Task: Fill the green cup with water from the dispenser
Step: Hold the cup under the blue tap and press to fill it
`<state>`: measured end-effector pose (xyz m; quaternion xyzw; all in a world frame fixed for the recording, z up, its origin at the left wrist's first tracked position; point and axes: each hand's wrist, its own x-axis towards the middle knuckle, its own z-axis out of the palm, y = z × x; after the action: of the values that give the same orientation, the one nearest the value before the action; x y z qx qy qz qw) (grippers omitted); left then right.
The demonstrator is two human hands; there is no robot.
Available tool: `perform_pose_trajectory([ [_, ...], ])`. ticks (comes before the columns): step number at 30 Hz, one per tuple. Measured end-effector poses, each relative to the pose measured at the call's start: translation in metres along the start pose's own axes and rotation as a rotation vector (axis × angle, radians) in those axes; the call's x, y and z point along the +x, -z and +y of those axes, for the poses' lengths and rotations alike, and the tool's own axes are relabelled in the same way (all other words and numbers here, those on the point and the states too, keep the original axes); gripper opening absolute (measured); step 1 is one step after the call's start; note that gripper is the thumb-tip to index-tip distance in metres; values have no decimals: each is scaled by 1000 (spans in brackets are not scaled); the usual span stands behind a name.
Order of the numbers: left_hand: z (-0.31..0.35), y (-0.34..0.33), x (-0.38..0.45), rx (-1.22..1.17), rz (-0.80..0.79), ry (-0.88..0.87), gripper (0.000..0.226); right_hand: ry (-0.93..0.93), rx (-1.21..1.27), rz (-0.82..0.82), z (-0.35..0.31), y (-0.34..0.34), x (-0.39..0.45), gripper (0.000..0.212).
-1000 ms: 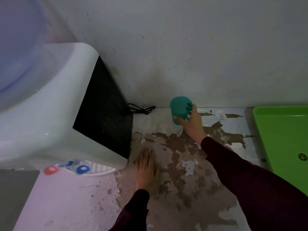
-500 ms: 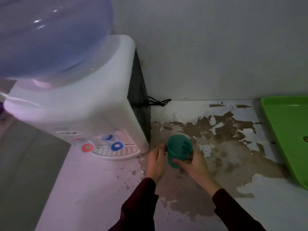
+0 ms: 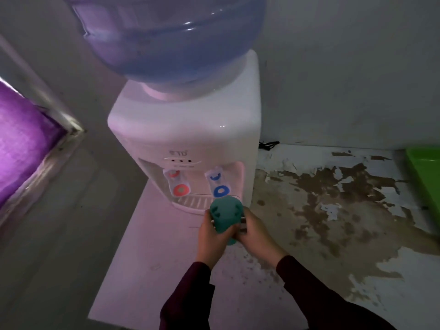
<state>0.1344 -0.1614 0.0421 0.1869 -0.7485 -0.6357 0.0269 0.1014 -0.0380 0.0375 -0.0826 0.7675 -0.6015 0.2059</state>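
The green cup (image 3: 225,214) is held between both hands just in front of the dispenser's drip tray (image 3: 193,203). My left hand (image 3: 212,240) wraps its left side and my right hand (image 3: 256,233) holds its right side. The cup's top sits just below the blue tap (image 3: 220,184). The red tap (image 3: 177,183) is to the left. The white dispenser (image 3: 185,129) carries a large blue water bottle (image 3: 166,36) on top. The cup's inside is hidden.
A worn counter with peeling paint (image 3: 333,210) spreads to the right. A green tray (image 3: 426,172) lies at the right edge. A black cable (image 3: 267,145) runs behind the dispenser by the wall. A purple lit window (image 3: 21,136) is on the left.
The cup has travelled from the back wall leftward to the front of the dispenser. My left hand left the counter and joined my right hand on the cup. The view swung left.
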Motion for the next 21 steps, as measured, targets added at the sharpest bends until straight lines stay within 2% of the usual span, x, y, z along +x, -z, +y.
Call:
perform_pose_trajectory([
  [5, 7, 12, 22, -63, 10, -46, 55, -34, -74, 48, -8, 1, 16, 40],
  [9, 10, 13, 27, -99, -4, -73, 55, -43, -161, 225, -10, 21, 15, 38],
  [13, 12, 6, 30, -110, 25, -122, 59, 28, -143, 400, -26, 31, 25, 51],
  [18, 6, 3, 34, -94, 55, -157, 62, 138, -109, 355, -56, 32, 48, 62],
  [21, 3, 3, 39, -50, 49, -188, 68, 215, -66, 408, -73, 31, 58, 65],
])
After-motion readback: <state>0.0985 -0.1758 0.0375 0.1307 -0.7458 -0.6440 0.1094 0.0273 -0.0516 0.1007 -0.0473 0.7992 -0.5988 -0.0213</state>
